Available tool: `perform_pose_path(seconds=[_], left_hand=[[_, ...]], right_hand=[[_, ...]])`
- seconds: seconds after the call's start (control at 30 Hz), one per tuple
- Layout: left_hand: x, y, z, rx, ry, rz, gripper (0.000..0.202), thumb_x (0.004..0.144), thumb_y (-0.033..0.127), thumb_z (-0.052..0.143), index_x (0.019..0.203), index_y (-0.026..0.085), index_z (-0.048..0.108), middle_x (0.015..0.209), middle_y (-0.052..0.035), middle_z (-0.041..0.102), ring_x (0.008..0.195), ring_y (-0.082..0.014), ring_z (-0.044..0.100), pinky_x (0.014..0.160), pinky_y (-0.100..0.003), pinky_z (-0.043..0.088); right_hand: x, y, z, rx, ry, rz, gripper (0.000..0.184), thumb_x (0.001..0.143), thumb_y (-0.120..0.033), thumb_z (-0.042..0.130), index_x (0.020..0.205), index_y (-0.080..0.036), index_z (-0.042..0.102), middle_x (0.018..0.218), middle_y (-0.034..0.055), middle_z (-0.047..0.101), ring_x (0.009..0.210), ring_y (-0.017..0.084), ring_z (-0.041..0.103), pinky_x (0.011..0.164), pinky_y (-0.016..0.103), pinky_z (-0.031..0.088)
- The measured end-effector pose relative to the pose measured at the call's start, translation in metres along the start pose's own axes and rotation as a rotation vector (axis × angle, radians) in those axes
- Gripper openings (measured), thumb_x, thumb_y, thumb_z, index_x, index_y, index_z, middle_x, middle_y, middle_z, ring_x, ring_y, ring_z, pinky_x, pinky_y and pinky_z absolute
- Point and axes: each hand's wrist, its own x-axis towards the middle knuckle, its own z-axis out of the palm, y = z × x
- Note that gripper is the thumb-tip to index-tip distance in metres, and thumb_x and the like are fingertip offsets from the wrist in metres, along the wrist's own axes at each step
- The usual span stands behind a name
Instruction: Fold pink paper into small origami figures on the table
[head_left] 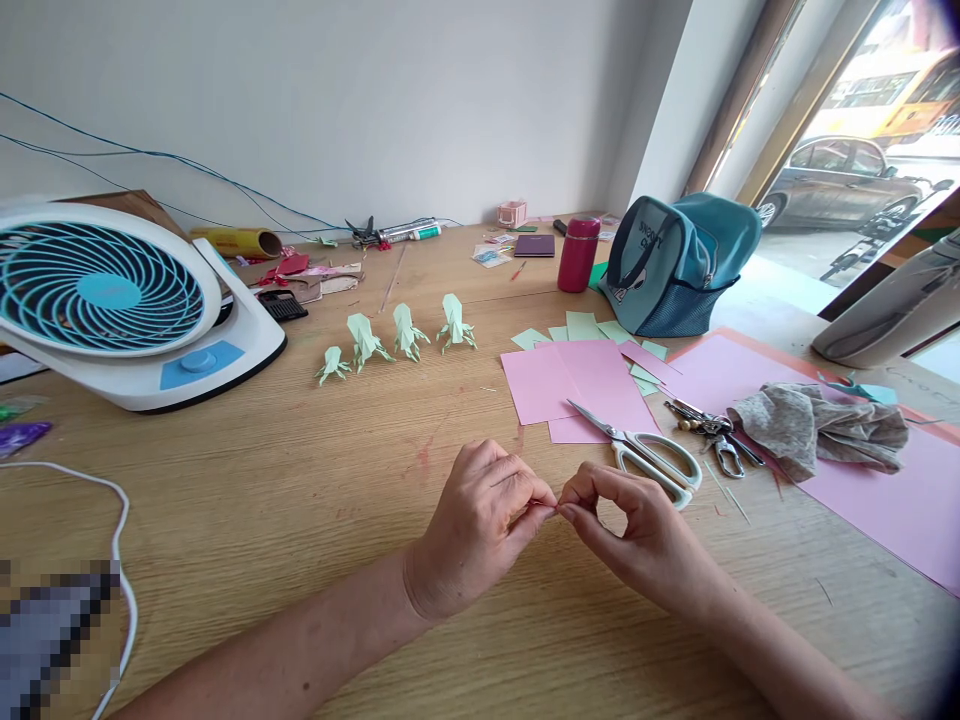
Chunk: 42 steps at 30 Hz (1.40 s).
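My left hand (487,530) and my right hand (637,530) meet fingertip to fingertip above the wooden table. Each has thumb and forefinger pinched together. Whatever sits between the fingertips is too small to name; a faint reddish edge shows at the left fingers. Just beyond my right hand lies a pair of white-handled scissors (660,460), its blades resting on pink paper sheets (547,380). Farther back to the left stand several pale green folded-paper figures (452,322) with thin legs, in a row.
A white and blue fan (202,365) stands at left, with a white cable (124,540) nearer me. Behind the pink sheets are green paper squares (581,325), a red flask (578,255) and a blue bag (667,265). Keys (720,440) and a grey cloth (817,430) lie at right.
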Motion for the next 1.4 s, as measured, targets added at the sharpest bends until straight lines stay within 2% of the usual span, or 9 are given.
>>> perform_pose_path(seconds=[0.33,0.57,0.77,1.07,1.27,1.4], left_hand=[[0.001,0.001,-0.001,0.016,-0.005,-0.041,0.013,0.089,0.011,0.058,0.079,0.019,0.060,0.074,0.0012,0.065,0.076,-0.0159,0.050,0.079,-0.033,0.038],[0.002,0.003,-0.002,0.037,-0.016,-0.043,0.012,0.087,0.011,0.058,0.079,0.019,0.059,0.074,0.0011,0.064,0.076,-0.0158,0.049,0.079,-0.033,0.037],[0.001,0.003,-0.001,0.050,-0.044,-0.023,0.012,0.088,0.011,0.056,0.079,0.019,0.058,0.075,0.0002,0.063,0.077,-0.0170,0.048,0.080,-0.035,0.036],[0.001,-0.001,0.000,0.048,-0.085,0.004,0.013,0.091,0.014,0.055,0.078,0.019,0.055,0.077,-0.0003,0.065,0.077,-0.0167,0.049,0.085,-0.038,0.037],[0.002,-0.001,0.002,-0.042,-0.069,-0.043,0.014,0.088,0.013,0.059,0.076,0.018,0.058,0.074,0.0008,0.065,0.074,-0.0155,0.051,0.083,-0.037,0.038],[0.002,-0.003,0.005,-0.213,-0.001,-0.136,0.014,0.087,0.015,0.064,0.074,0.018,0.062,0.069,0.0008,0.063,0.070,-0.0136,0.054,0.075,-0.032,0.041]], right_hand=[[0.000,0.006,-0.005,0.062,0.062,0.055,0.021,0.096,-0.027,0.053,0.076,-0.020,0.056,0.070,-0.0021,0.055,0.065,0.012,0.049,0.062,0.025,0.041],[0.000,0.002,0.000,-0.038,0.054,-0.115,0.004,0.091,-0.019,0.059,0.089,-0.021,0.061,0.081,0.0018,0.060,0.074,0.016,0.053,0.067,0.030,0.045],[-0.002,0.009,0.004,-0.116,0.101,-0.256,0.010,0.092,-0.012,0.057,0.090,-0.022,0.059,0.082,0.0027,0.058,0.072,0.015,0.054,0.062,0.030,0.045],[-0.003,0.009,0.004,-0.216,0.062,-0.287,0.012,0.094,-0.010,0.050,0.091,-0.020,0.054,0.083,0.0035,0.055,0.073,0.016,0.052,0.064,0.031,0.044],[-0.004,0.008,0.007,-0.218,0.066,-0.268,0.011,0.094,-0.012,0.050,0.090,-0.020,0.054,0.082,0.0037,0.055,0.071,0.016,0.051,0.062,0.031,0.042],[-0.002,0.006,0.005,-0.158,0.112,-0.254,0.013,0.095,-0.013,0.048,0.089,-0.021,0.057,0.080,0.0037,0.055,0.070,0.017,0.052,0.063,0.031,0.043]])
